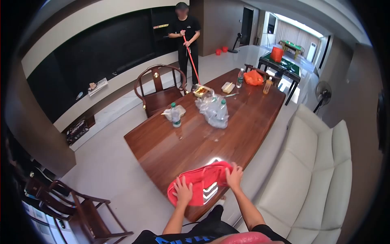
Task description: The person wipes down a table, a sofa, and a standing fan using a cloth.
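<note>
A red cloth [199, 183] lies partly folded, with seams showing, across the near end of the brown wooden table [162, 150]. My left hand [183, 191] rests flat on the cloth's left part, fingers spread. At the cloth's right end, my right hand [234, 177] has its edge between thumb and fingers. Farther up the table stands a water bottle [175, 116] with a green cap, beside a crumpled plastic wrapper. Clear plastic bags [213, 112] lie heaped near the table's middle.
Food containers [201, 91], more bottles [240, 77] and an orange bag [253, 77] occupy the far end. A person [185, 36] holding a red pole stands behind a wooden armchair [158, 91]. The pale sofa [292, 175] runs along the right; another chair [81, 207] stands lower left.
</note>
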Available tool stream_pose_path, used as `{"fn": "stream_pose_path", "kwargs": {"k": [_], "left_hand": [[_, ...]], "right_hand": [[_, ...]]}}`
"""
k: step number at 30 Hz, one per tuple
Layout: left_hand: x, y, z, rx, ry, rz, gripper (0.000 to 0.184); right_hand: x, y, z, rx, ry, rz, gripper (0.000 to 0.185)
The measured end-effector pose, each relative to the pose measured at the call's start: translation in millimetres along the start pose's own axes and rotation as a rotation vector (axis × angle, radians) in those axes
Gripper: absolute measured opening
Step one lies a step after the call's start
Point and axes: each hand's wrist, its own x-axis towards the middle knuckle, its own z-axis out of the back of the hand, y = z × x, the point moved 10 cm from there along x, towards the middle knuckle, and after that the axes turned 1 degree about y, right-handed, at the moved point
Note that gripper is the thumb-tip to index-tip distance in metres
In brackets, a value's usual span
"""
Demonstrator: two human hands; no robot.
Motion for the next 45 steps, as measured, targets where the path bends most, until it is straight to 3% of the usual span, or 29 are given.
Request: {"fn": "stream_pose_path", "kwargs": {"k": [1, 2, 3, 5, 7, 14, 17, 20, 25, 28, 32, 36, 39, 42, 45], "left_hand": [[-3, -9, -31, 0.162, 0.060, 0.022, 0.070], [-9, -8, -50, 0.202, -0.035, 0.035, 0.074], [7, -26, -71, 0.213, -0.150, 0.037, 0.079], [31, -53, -99, 0.239, -0.177, 0.161, 0.082], [52, -82, -124, 0.253, -0.189, 0.175, 0.079], [89, -211, -214, 0.195, -0.088, 0.075, 0.064], [117, -269, -275, 0.127, 0.068, -0.029, 0.059], [160, -323, -291, 0.148, 0.061, -0.065, 0.057], [262, -405, -342, 0.277, 0.114, -0.246, 0.058], [346, -449, -380, 0.372, 0.019, -0.305, 0.061], [440, -496, -405, 0.391, 0.103, -0.147, 0.068], [452, -508, -397, 0.478, 0.109, -0.097, 0.066], [436, -516, -388, 0.468, 0.125, -0.102, 0.062], [393, -527, -386, 0.482, 0.146, -0.097, 0.058], [321, -522, -391, 0.453, 0.186, -0.101, 0.057]], "right_hand": [[4, -3, -14, -0.087, 0.045, 0.124, 0.046], [3, 2, -35, -0.193, 0.098, 0.266, 0.051], [-7, -39, -126, -0.372, 0.298, 0.679, 0.059], [-9, -44, -118, -0.318, 0.733, 0.271, 0.069], [3, -37, -112, -0.323, 0.812, 0.379, 0.068], [173, -116, -114, -0.347, 0.799, 0.262, 0.075], [245, -146, -123, -0.355, 0.764, 0.303, 0.078], [311, -173, -127, -0.314, 0.764, 0.340, 0.081], [438, -189, -139, -0.345, 0.804, 0.485, 0.080], [534, -203, -161, -0.283, 0.743, 0.474, 0.081], [637, -207, -195, -0.384, 0.817, 0.423, 0.077], [652, -196, -188, -0.331, 0.841, 0.461, 0.077], [632, -203, -184, -0.274, 0.678, 0.731, 0.070], [593, -204, -125, -0.354, 0.741, 0.635, 0.055], [538, -242, -118, -0.340, 0.783, 0.626, 0.037]]}}
